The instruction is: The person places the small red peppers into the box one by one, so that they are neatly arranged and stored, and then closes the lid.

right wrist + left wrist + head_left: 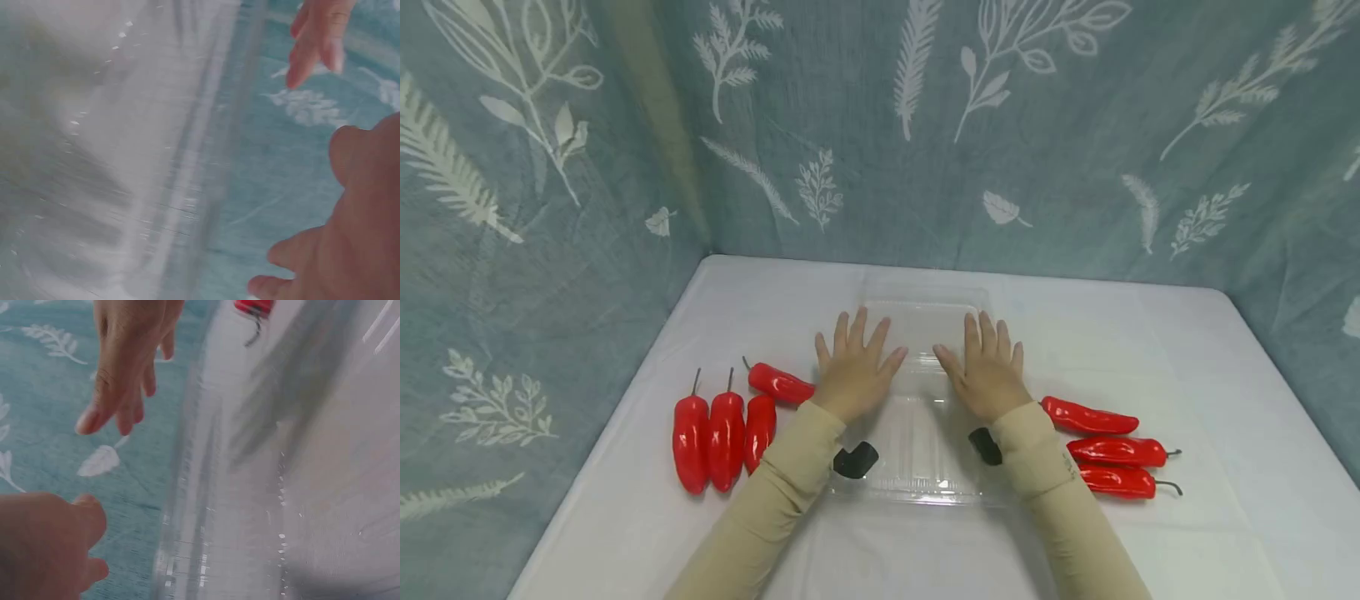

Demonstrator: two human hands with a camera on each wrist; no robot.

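Observation:
A clear plastic clamshell box lies unfolded in the middle of the table, its hinge running across between its two halves. Over its left side my left hand is spread, palm down, with fingers apart. On the other side my right hand is stretched out likewise, thumb toward the left one. Neither hand holds anything. In the left wrist view the fingers of both hands are in the air beside the clear plastic. The right wrist view likewise has bare fingers next to the plastic wall.
Several red peppers lie left of the box, one partly behind the left sleeve. Three more red peppers lie at the right, beside the right sleeve. A white cloth covers the table; a patterned blue-green curtain hangs behind.

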